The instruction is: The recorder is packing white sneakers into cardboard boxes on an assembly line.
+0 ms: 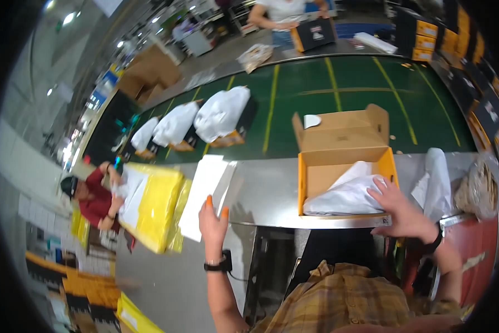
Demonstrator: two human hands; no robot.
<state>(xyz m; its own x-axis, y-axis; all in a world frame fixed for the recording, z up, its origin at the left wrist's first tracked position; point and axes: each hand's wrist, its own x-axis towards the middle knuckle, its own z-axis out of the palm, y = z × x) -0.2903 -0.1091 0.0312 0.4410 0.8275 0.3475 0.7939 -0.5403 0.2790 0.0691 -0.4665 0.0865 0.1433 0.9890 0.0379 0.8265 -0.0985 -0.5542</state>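
An open orange-edged cardboard box [346,136] stands at the edge of the metal table, its lid folded back. Inside lies a bundle wrapped in white tissue paper [338,197]; what it wraps is hidden. My right hand [396,208] is over the box's right front corner, fingers spread near the bundle, gripping nothing. My left hand [213,222] is raised at the table's front, fingers apart, with orange covers on fingertips. It is nearest to a stack of white paper sheets [202,194], and I cannot tell whether it touches them.
Several boxes with white-wrapped bundles [221,114] stand on the green conveyor belt [294,100]. Right of my box are a rolled white paper [437,183] and a plastic bag [485,186]. A yellow-wrapped stack [155,208] lies left. Co-workers stand at left and across the belt.
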